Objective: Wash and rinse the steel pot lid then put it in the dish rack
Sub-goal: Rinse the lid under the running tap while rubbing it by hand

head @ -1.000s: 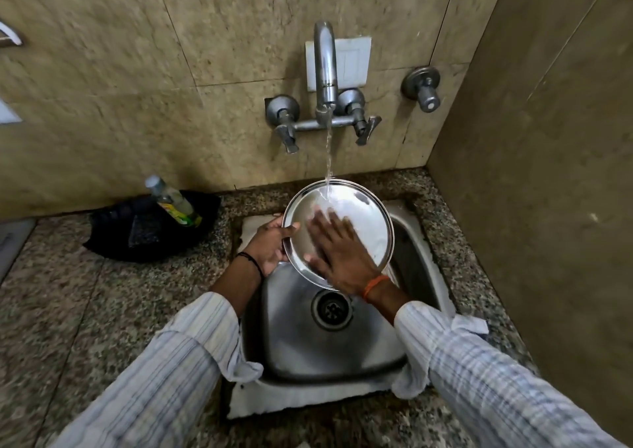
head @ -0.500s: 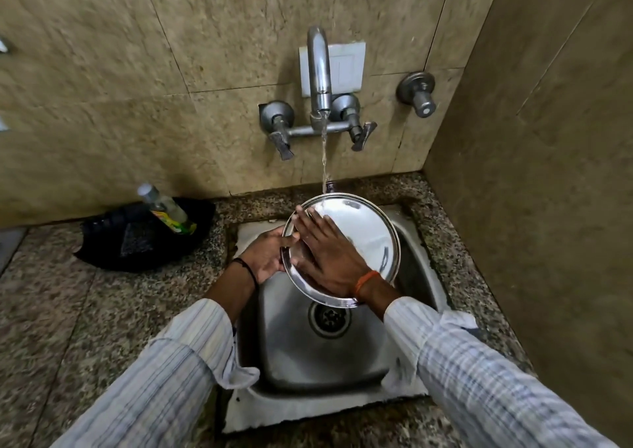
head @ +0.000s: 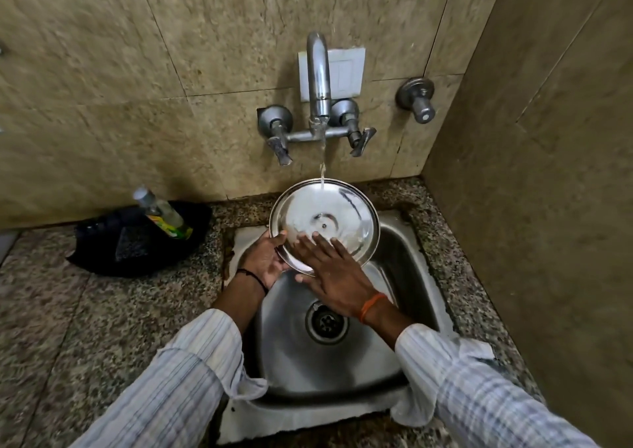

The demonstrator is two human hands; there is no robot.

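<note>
The round steel pot lid (head: 329,214) is held tilted over the back of the steel sink (head: 404,262), its inner face toward me. Water from the wall tap (head: 318,80) falls onto the lid's top edge. My left hand (head: 262,260) grips the lid's lower left rim, thumb on the inner face. My right hand (head: 330,272) lies flat with fingers spread on the lid's lower part. No dish rack is in view.
A black tray (head: 102,252) with a dish soap bottle (head: 162,212) and a scrub pad sits on the granite counter (head: 68,327) to the left. A tiled wall rises close on the right. A second valve (head: 416,99) sticks out of the back wall.
My right hand slid down from the middle of the lid to its lower edge, uncovering the lid's centre. The lid stayed under the running water, held by my left hand.
</note>
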